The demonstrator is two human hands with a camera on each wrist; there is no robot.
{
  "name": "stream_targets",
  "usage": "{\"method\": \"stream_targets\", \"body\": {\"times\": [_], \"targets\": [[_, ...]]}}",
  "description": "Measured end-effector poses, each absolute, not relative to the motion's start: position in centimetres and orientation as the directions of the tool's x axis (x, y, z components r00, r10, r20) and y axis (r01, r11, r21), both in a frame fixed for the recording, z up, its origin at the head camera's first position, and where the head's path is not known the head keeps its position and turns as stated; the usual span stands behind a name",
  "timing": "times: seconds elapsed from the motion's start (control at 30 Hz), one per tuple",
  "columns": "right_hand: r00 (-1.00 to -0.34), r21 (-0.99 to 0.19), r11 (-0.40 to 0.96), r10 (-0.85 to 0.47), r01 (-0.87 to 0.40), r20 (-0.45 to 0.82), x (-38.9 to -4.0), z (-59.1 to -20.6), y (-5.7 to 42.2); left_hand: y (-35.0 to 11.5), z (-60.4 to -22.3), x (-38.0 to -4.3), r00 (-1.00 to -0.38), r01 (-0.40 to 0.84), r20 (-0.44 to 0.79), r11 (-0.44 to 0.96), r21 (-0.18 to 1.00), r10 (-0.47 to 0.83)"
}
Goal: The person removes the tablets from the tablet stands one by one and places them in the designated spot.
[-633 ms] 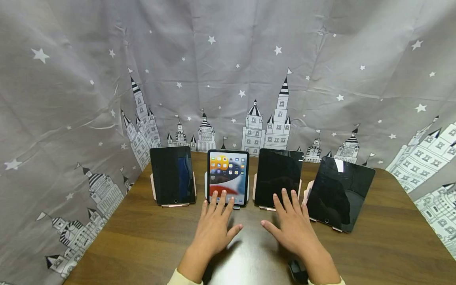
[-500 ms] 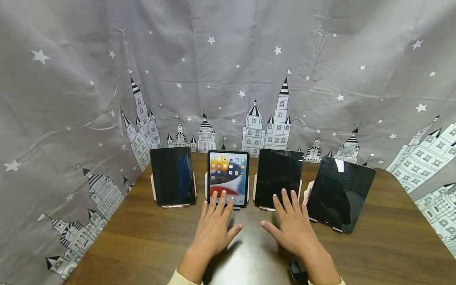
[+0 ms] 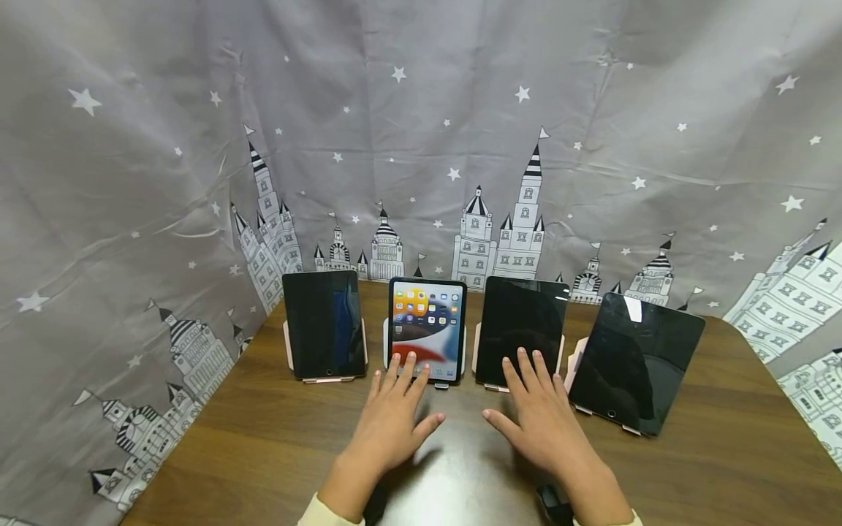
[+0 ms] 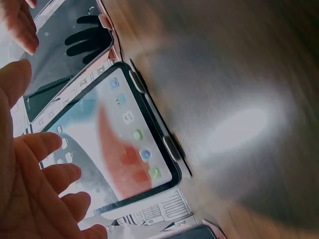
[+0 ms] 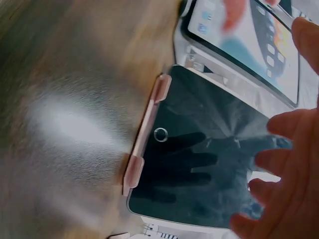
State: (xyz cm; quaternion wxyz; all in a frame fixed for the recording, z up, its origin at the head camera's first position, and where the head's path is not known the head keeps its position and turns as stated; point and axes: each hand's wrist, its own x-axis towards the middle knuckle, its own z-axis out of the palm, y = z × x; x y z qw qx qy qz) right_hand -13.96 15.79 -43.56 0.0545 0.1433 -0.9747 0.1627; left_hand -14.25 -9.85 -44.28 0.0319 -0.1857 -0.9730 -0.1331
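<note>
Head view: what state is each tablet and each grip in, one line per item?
Leftmost tablet: dark, propped up.
Second tablet from left: lit, showing app icons, propped up.
Third tablet from left: dark, propped up.
Rightmost tablet: dark, propped up, slanted in the picture.
Left grip: fingers spread, holding nothing.
Right grip: fingers spread, holding nothing.
</note>
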Motion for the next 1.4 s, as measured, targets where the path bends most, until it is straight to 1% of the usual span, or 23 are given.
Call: {"method": "stream_targets", "body": {"times": [0.1, 0.2, 0.33, 0.47, 0.57, 0.73, 0.9, 1.0, 1.13, 1.27, 1.4], "targets": [[-0.918, -0.305, 0.869, -0.339, -0.389, 0.203, -14.1, -44.1, 15.7, -11.6, -44.1, -13.5, -0.928, 0.371, 0.115, 0.875, 0.311, 0.353], [-0.863, -0.293, 0.815, -0.437, -0.499, 0.255, -14.4, -44.7, 16.0, -14.2, -43.9, -12.5, -0.932, 0.360, 0.107, 0.848, 0.388, 0.347], [-0.744, -0.202, 0.733, -0.557, -0.650, 0.370, -15.1, -45.2, 16.2, -17.9, -43.2, -12.0, -0.939, 0.342, 0.139, 0.818, 0.462, 0.314], [-0.612, -0.083, 0.656, -0.640, -0.750, 0.465, -16.1, -45.0, 16.0, -20.5, -42.9, -12.5, -0.932, 0.362, 0.214, 0.786, 0.501, 0.292], [-0.559, -0.035, 0.621, -0.678, -0.783, 0.478, -16.6, -44.7, 15.7, -21.8, -43.2, -13.1, -0.916, 0.397, 0.266, 0.766, 0.506, 0.300], [-0.523, -0.002, 0.598, -0.700, -0.802, 0.487, -17.8, -44.2, 15.5, -23.4, -44.3, -13.8, -0.885, 0.454, 0.353, 0.731, 0.509, 0.303], [-0.456, 0.052, 0.553, -0.733, -0.831, 0.504, -19.6, -43.4, 15.2, -25.0, -44.7, -14.7, -0.871, 0.475, 0.400, 0.702, 0.531, 0.286], [-0.447, 0.021, 0.531, -0.735, -0.847, 0.509, -20.4, -42.7, 14.6, -26.0, -44.6, -15.2, -0.889, 0.439, 0.390, 0.693, 0.572, 0.241], [-0.444, -0.038, 0.500, -0.729, -0.865, 0.521, -21.1, -42.0, 13.2, -27.4, -44.4, -15.7, -0.925, 0.356, 0.342, 0.685, 0.636, 0.163], [-0.424, -0.039, 0.482, -0.725, -0.875, 0.542, -21.6, -41.5, 11.7, -28.5, -43.9, -16.2, -0.950, 0.280, 0.298, 0.666, 0.691, 0.091], [-0.442, -0.057, 0.494, -0.713, -0.867, 0.544, -22.4, -41.2, 10.7, -29.0, -43.4, -17.2, -0.954, 0.256, 0.299, 0.594, 0.763, 0.027]]}}
